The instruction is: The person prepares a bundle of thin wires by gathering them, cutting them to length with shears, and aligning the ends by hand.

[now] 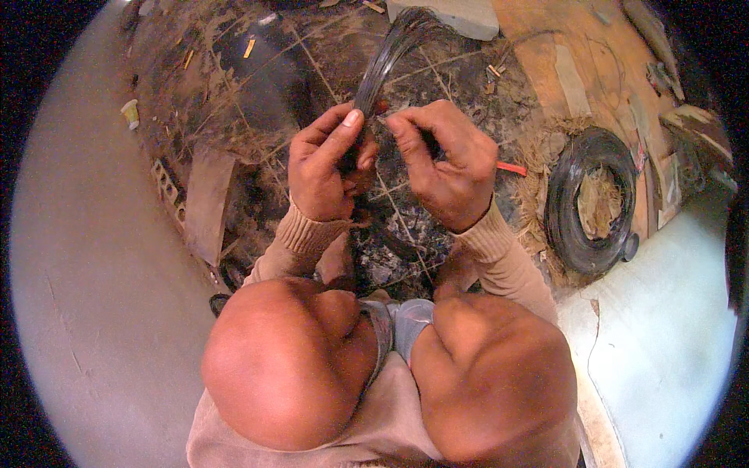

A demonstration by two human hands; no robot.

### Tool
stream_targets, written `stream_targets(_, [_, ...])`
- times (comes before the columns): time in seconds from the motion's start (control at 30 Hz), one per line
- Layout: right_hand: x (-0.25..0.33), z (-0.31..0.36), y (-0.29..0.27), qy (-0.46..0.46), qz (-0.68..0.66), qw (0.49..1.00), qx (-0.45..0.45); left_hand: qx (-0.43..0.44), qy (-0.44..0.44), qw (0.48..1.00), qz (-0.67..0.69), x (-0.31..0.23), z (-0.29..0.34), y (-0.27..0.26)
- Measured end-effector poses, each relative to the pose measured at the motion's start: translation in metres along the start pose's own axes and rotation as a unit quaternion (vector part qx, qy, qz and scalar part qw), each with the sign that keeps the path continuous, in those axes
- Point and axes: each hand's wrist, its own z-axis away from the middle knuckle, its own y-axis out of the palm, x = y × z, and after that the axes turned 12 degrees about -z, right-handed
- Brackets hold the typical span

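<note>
A curved bundle of thin dark wires [382, 62] points away from me, fanning out at its far end. My left hand [328, 160] is closed round its near end, thumb pressed on top. Close beside it, my right hand [449, 160] has thumb and forefinger pinched together near the bundle. Whatever is between those fingertips is too small to make out. A red stick-like piece [512, 168] shows just past the right hand; whether the hand touches it is hidden.
A coil of black wire [558, 210] lies at the right on frayed fibrous material. The tiled floor [312, 62] is dirty and littered with scraps. A board [207, 207] and a small yellow-and-white cup [130, 115] are at the left. Walls stand on both sides.
</note>
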Motion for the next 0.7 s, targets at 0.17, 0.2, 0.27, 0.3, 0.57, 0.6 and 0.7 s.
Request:
stream_targets(0.17, [0.004, -0.003, -0.005, 0.058, -0.026, 0.997, -0.043, -0.027, 0.041, 0.998, -0.03, -0.001, 0.001, 0.009])
stream_targets(0.2, [0.003, -0.004, -0.005, 0.056, -0.029, 0.997, -0.041, -0.029, 0.046, 0.997, -0.053, -0.004, 0.003, 0.01])
stream_targets(0.27, [0.001, -0.003, -0.006, 0.007, 0.008, 0.999, -0.052, -0.034, 0.052, 0.995, -0.075, -0.005, 0.003, 0.011])
stream_targets(0.3, [0.001, -0.002, -0.007, 0.006, 0.005, 0.999, -0.051, -0.023, 0.06, 0.995, -0.078, -0.002, 0.002, 0.01])
stream_targets(0.57, [-0.002, 0.008, 0.008, -0.025, 0.065, 0.997, -0.027, -0.015, 0.084, 0.991, -0.106, 0.007, -0.001, 0.01])
stream_targets(0.6, [-0.003, 0.009, 0.007, -0.026, 0.065, 0.997, -0.026, 0.0, 0.06, 0.996, -0.069, 0.007, -0.001, 0.01])
stream_targets(0.7, [0.002, 0.008, 0.007, -0.031, 0.04, 0.999, -0.021, -0.001, 0.031, 0.999, -0.037, 0.007, 0.0, 0.011])
